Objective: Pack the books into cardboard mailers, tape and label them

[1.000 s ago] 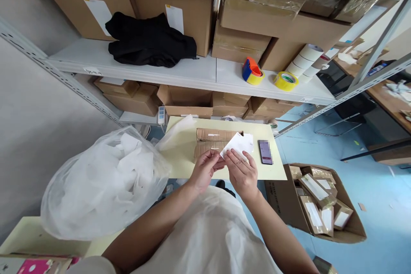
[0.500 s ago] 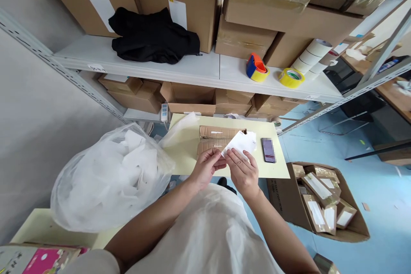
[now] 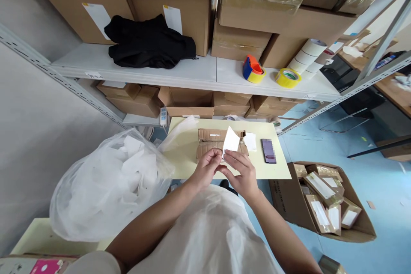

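A small white paper label (image 3: 231, 139) stands tilted up between my two hands, above the near edge of the pale yellow table (image 3: 183, 167). My left hand (image 3: 208, 166) pinches its lower left corner between thumb and fingertips. My right hand (image 3: 241, 173) has its fingers closed on the lower right edge, the thumb underneath. Behind the label lies a worn brown cardboard box (image 3: 208, 138), taped shut, its right part partly covered. Another white sheet (image 3: 250, 141) rests right of the box, and farther right is a phone (image 3: 268, 151) with a blurred screen.
A clear bag of white scraps (image 3: 109, 188) bulges at the left. On the floor at right, a large open carton (image 3: 285, 199) holds several labelled boxes. The shelf (image 3: 205, 72) ahead carries cartons, black clothing (image 3: 150, 43), a tape dispenser (image 3: 253, 69) and tape rolls (image 3: 288, 78).
The label has turned from lying slanted under my right fingers to pointing upward, uncovering the sheet behind. My right hand has shifted slightly left, its thumb now beneath.
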A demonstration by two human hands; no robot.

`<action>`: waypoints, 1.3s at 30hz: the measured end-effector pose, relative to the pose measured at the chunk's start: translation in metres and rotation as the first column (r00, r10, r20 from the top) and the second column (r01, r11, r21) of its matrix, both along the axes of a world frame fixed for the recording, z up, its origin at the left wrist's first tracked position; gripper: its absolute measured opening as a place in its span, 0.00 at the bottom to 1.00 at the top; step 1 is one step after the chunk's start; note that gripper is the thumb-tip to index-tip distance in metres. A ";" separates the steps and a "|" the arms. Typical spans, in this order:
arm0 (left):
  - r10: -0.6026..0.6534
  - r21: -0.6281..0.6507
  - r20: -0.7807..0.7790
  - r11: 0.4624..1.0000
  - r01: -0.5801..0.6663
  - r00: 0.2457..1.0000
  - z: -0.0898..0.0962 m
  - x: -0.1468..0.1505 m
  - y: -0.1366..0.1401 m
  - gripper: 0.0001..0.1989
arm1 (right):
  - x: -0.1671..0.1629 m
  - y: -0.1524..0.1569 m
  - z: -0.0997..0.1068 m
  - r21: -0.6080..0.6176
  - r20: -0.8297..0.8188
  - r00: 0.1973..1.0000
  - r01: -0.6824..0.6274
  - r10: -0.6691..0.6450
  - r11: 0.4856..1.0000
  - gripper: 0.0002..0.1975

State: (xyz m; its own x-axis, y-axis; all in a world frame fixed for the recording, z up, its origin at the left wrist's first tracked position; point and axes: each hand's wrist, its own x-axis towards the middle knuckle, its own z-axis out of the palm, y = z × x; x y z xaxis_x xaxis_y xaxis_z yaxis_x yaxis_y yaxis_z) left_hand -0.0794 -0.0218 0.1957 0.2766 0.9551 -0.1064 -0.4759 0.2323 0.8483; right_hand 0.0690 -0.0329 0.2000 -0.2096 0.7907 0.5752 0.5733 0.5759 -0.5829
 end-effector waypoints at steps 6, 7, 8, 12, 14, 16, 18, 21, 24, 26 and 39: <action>0.094 0.407 -0.375 0.911 0.072 0.922 0.001 -0.007 0.002 0.16 | -0.001 0.008 0.011 -0.375 -0.356 0.935 -0.138 -0.005 0.917 0.08; 0.096 0.422 -0.399 0.902 0.090 0.912 0.002 -0.008 0.002 0.16 | -0.001 0.009 0.010 -0.400 -0.396 0.918 -0.171 -0.002 0.900 0.07; 0.099 0.430 -0.421 0.897 0.102 0.902 0.002 -0.009 0.002 0.16 | -0.001 0.010 0.009 -0.421 -0.429 0.904 -0.201 0.001 0.885 0.07; 0.122 0.451 -0.474 0.884 0.122 0.872 0.003 -0.012 0.005 0.15 | -0.001 0.014 0.005 -0.457 -0.502 0.865 -0.278 0.013 0.845 0.06; 0.126 0.453 -0.478 0.883 0.122 0.869 0.002 -0.013 0.007 0.15 | -0.002 0.016 0.005 -0.451 -0.506 0.862 -0.280 0.015 0.847 0.06; 0.124 0.444 -0.473 0.889 0.114 0.872 0.001 -0.013 0.009 0.14 | -0.002 0.017 0.007 -0.425 -0.473 0.881 -0.251 0.023 0.870 0.07; 0.122 0.428 -0.470 0.898 0.105 0.874 0.002 -0.013 0.010 0.14 | -0.003 0.019 0.009 -0.371 -0.415 0.909 -0.209 0.040 0.905 0.07; 0.157 0.420 -0.494 0.904 0.077 0.855 0.008 -0.011 0.010 0.13 | -0.003 0.020 0.011 -0.276 -0.330 0.942 -0.162 0.065 0.947 0.07; 0.243 0.432 -0.502 0.902 -0.003 0.830 0.014 -0.007 0.009 0.12 | -0.002 0.020 0.011 -0.239 -0.250 0.965 -0.138 0.077 0.961 0.08; 0.290 0.442 -0.508 0.896 -0.044 0.811 0.015 -0.005 0.009 0.12 | -0.001 0.019 0.011 -0.231 -0.215 0.974 -0.129 0.079 0.964 0.08; 0.315 0.537 -0.536 0.843 0.028 0.783 0.007 -0.003 0.007 0.09 | -0.004 0.018 0.007 -0.518 -0.546 0.834 -0.259 -0.082 0.815 0.08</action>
State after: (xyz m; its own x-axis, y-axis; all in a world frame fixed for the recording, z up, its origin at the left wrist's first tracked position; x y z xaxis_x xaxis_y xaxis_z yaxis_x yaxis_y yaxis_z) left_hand -0.0820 -0.0148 0.2027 0.1776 0.9386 0.2958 0.1603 -0.3242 0.9323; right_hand 0.0648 -0.0152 0.2067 -0.0991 0.9916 0.0836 0.0446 0.0883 -0.9951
